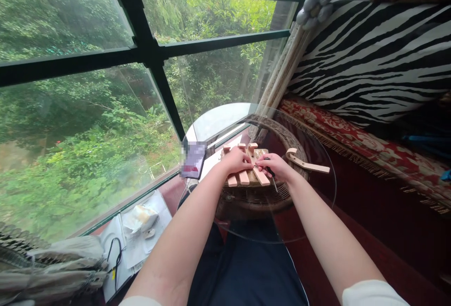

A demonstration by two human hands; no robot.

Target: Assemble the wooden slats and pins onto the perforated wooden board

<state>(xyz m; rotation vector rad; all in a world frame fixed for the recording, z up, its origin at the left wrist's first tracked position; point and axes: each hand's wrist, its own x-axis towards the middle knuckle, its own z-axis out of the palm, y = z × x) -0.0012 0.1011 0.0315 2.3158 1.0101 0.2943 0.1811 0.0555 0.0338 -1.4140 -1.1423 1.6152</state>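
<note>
A small wooden assembly [251, 169] of several light slats lies on a round glass table top [313, 212] over a wicker base [253, 200]. My left hand [237, 160] presses flat on the slats, holding them down. My right hand [276, 165] is closed on a thin dark-handled tool [272, 176] whose tip meets the wood near the middle slat. A separate hooked wooden piece [306, 161] lies loose on the glass just right of my right hand.
A phone [192, 159] stands propped at the table's left edge by the big window [105, 108]. Papers and a cable [132, 238] lie on the sill below. A zebra-striped cushion [369, 57] and a red patterned bench [369, 151] fill the right side.
</note>
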